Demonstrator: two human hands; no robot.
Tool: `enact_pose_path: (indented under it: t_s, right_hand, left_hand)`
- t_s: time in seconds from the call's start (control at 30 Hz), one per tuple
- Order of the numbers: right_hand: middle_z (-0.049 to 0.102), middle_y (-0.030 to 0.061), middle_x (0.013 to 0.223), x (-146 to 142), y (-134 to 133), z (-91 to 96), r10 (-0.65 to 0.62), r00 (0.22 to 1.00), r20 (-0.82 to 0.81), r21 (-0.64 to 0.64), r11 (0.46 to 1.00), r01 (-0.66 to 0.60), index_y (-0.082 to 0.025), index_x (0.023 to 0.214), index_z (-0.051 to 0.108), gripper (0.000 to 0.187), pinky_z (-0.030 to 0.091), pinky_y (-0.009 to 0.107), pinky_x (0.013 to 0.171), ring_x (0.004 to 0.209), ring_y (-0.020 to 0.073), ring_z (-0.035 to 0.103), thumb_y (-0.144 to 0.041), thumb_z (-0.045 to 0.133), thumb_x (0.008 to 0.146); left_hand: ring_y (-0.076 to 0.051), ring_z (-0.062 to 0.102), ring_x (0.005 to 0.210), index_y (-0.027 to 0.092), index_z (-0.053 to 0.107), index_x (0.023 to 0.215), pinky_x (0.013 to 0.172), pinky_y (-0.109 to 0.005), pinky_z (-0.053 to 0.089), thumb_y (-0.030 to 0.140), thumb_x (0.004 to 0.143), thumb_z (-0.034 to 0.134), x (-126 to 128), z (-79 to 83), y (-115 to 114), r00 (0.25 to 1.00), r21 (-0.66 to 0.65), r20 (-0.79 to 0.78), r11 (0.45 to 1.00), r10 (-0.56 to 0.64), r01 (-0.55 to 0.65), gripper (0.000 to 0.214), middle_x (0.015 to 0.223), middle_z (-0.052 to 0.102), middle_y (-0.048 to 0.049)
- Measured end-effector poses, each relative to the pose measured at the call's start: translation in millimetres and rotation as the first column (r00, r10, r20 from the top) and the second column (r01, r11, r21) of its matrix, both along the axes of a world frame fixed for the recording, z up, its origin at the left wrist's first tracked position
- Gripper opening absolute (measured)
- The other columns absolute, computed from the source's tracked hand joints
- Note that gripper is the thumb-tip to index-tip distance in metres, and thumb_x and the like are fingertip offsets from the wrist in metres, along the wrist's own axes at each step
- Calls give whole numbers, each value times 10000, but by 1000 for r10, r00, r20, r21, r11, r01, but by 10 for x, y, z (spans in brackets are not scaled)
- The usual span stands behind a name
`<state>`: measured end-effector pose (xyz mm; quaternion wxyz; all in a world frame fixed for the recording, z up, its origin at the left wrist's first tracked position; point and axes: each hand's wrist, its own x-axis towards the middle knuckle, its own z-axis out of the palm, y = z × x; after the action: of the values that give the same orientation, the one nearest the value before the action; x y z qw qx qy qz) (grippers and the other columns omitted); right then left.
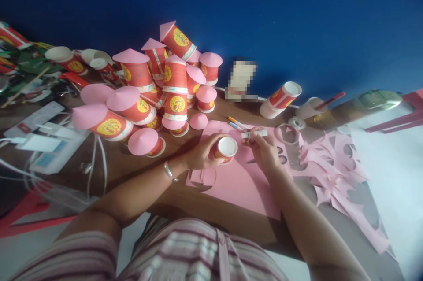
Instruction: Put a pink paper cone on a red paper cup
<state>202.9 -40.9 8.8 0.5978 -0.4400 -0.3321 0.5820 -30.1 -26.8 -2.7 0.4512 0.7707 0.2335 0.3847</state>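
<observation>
My left hand is closed around the side of a small red-and-white paper cup, whose round white end faces up. In my right hand, just to the right of the cup, is a slim white pen-like tube; its exact kind cannot be made out. The tube lies about level and apart from the cup. Below both hands are pink paper sheets. Scissors lie partly hidden beside my right wrist, and several pens rest just beyond the tube.
Red paper cups with pink cone tops are piled at the left. A power strip with white cables lies nearer. Cut pink scraps, tape rolls and stacked cups are at the right, before a blue wall.
</observation>
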Motion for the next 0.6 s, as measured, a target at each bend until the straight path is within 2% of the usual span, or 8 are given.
enact_pose_path:
  t_s: [0.1, 0.2, 0.27, 0.4, 0.5, 0.6]
  right_hand:
    - [741, 2, 855, -6, 4, 12, -11, 1000, -8, 12, 1000, 12, -235, 883, 655, 310, 599, 299, 661, 676, 143, 692, -364, 891, 730]
    - [736, -7, 904, -12, -3, 33, -4, 1000, 3, 32, 999, 4, -242, 899, 647, 326, 598, 294, 688, 722, 141, 703, -310, 903, 708]
    - [727, -9, 902, -15, -14, 53, 15, 999, 32, 47, 999, -16, -245, 914, 645, 313, 597, 306, 698, 723, 143, 696, -311, 886, 725]
    - [688, -15, 808, -21, -39, 103, 13, 989, 144, 77, 997, -24, -232, 941, 658, 245, 572, 308, 667, 660, 139, 652, -335, 826, 797]
    - [678, -7, 799, -31, -58, 152, -12, 974, 226, 118, 993, -15, -226, 906, 643, 245, 565, 321, 659, 656, 147, 639, -380, 811, 815]
    - [692, 4, 842, -59, -84, 217, -38, 951, 308, 162, 987, -13, -231, 868, 609, 277, 570, 332, 674, 669, 151, 650, -416, 811, 825]
  left_hand:
    - [-373, 501, 1413, 197, 448, 1444, 1206, -586, 390, 326, 794, 808, 9, -48, 10, 999, 12, -33, 1000, -1, 1, 754, 1448, 562, -191]
    - [-394, 511, 1379, 198, 460, 1403, 1165, -594, 429, 417, 668, 916, 33, -67, 18, 999, 36, -51, 999, 2, 0, 892, 1417, 549, -201]
    - [-392, 530, 1344, 200, 494, 1336, 1129, -593, 457, 421, 643, 930, 53, -62, 16, 998, 49, -48, 998, 41, -39, 848, 1358, 569, -192]
    - [-351, 599, 1272, 203, 498, 1285, 1063, -542, 516, 325, 716, 877, 74, -1, -11, 991, -4, -76, 993, 114, -114, 693, 1320, 608, -174]
    - [-315, 647, 1213, 196, 450, 1337, 1031, -496, 543, 277, 756, 828, 70, 33, -24, 995, -21, -58, 997, 75, -77, 697, 1316, 628, -176]
    - [-297, 667, 1166, 183, 472, 1335, 1015, -484, 553, 264, 769, 797, 71, 17, -17, 1000, 4, -16, 1000, 7, -7, 658, 1279, 650, -171]
